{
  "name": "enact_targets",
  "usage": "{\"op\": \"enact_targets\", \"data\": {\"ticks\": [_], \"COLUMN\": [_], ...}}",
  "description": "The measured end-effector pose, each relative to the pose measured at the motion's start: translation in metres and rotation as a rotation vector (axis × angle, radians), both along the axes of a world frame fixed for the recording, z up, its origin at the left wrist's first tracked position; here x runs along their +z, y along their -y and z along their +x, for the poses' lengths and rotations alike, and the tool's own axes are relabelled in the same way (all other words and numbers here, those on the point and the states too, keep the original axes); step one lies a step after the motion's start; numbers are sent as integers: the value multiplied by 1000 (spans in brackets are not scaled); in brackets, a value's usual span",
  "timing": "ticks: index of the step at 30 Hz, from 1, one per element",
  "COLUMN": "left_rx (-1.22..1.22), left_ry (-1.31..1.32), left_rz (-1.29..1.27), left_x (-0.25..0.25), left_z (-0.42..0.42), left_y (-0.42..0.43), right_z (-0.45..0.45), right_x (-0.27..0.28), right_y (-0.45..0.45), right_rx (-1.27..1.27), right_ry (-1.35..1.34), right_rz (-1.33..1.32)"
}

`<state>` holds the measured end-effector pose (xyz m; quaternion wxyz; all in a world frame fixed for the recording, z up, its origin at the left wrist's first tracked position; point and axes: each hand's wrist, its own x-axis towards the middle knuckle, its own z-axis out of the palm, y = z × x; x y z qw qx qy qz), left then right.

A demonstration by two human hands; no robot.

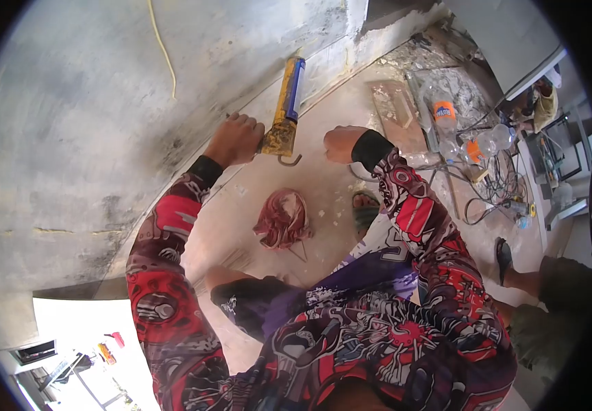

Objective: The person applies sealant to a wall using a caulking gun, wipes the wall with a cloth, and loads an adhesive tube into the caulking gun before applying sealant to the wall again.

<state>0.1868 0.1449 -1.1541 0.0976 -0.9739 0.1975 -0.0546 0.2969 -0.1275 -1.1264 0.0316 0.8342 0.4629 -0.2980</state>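
My left hand (238, 139) is closed at the handle end of a yellow caulking gun (281, 130), which is smeared with grime and carries a blue-and-white cartridge (299, 82). The gun's nozzle end points away from me, at the base of the grey wall (207, 61). A bent metal rod end (290, 162) sticks out at the near end of the gun. To the right, apart from the gun, my right hand (344, 144) is closed in a fist over the floor; its fingers are turned away, so anything inside is hidden. A crumpled reddish rag (282, 219) lies on the floor below.
Plastic bottles with orange labels (445, 111) and tangled cables (491, 188) lie on the right. Another person's leg and sandal (503, 260) are at the far right. A thin pale strand (162, 48) runs down the wall. Bright daylight shows at the lower left.
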Motion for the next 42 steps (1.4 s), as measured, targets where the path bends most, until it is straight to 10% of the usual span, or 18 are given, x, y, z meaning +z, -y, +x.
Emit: {"op": "enact_targets", "data": {"ticks": [22, 26, 30, 42], "left_rx": [338, 452, 779, 557], "left_ry": [161, 286, 266, 543], "left_rz": [-505, -802, -1705, -2633], "left_x": [-8, -30, -10, -27], "left_z": [-171, -230, -279, -333], "left_y": [35, 41, 75, 96], "right_z": [8, 8, 7, -16], "right_x": [-31, -25, -41, -52], "right_y": [-3, -4, -12, -35], "right_rx": [180, 194, 297, 256], "right_ry": [-65, -100, -20, -54], "right_rz": [139, 69, -22, -37]}}
